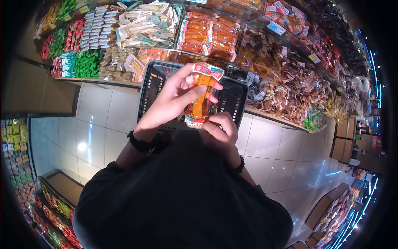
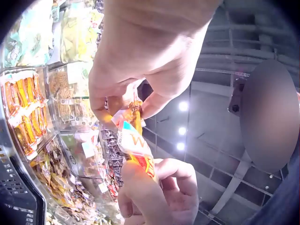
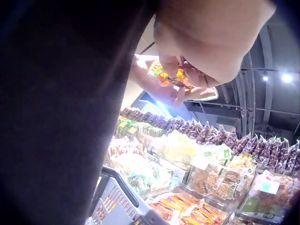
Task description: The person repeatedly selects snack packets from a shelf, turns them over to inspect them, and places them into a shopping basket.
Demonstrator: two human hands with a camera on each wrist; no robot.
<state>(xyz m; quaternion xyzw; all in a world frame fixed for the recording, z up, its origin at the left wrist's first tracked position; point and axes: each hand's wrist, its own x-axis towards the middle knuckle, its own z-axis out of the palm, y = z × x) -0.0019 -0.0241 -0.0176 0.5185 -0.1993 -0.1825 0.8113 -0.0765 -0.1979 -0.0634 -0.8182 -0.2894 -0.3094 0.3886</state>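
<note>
Both hands (image 1: 176,99) gripping an orange snack packet (image 1: 201,95), black basket (image 1: 146,89) (slatted) below.

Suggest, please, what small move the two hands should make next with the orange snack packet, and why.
I would probably lower the snack packet into the black basket: the left hand grips it with the thumb across its front, the right hand holds its lower end, and the basket lies beneath them.

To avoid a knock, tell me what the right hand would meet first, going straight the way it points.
The right hand would first meet the packet it pinches; past that, probably the left hand, though depth is hard to judge.
</note>
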